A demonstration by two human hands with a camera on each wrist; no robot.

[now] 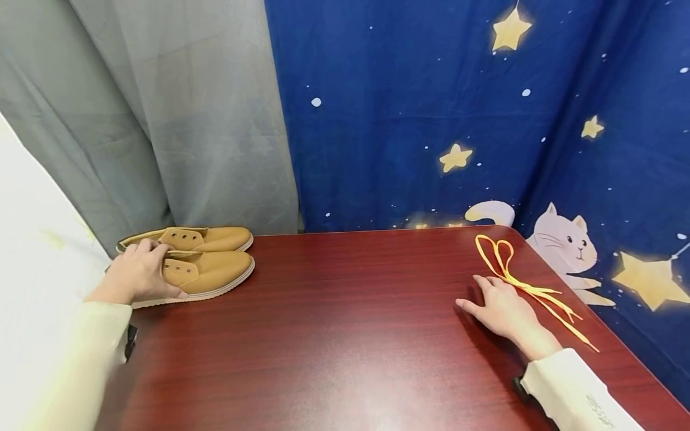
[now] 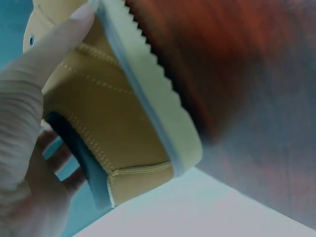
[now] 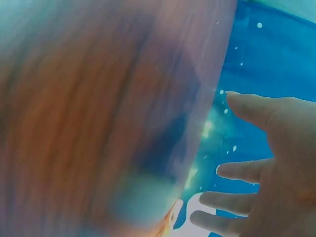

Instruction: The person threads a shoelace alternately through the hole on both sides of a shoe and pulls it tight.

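A pair of tan lace-up shoes stands at the table's far left, toes pointing right, with no laces in their eyelets. My left hand [image 1: 137, 272] grips the near shoe [image 1: 215, 272]. In the left wrist view the thumb [image 2: 59, 44] lies along its outer side, with the fingers across the opening. The far shoe [image 1: 229, 238] is right behind it, partly covered by the hand. At the right, my right hand [image 1: 504, 308] is held palm down with spread fingers, holding nothing. Beside its fingertips lie yellow-orange shoelaces [image 1: 530, 290], looped at the far end.
The dark red wooden table [image 1: 350, 323] stretches between the two hands. Behind it hang a grey curtain [image 1: 215, 120] and a blue curtain [image 1: 388, 120] with stars and a white cat. A white surface [image 1: 32, 239] borders the left side.
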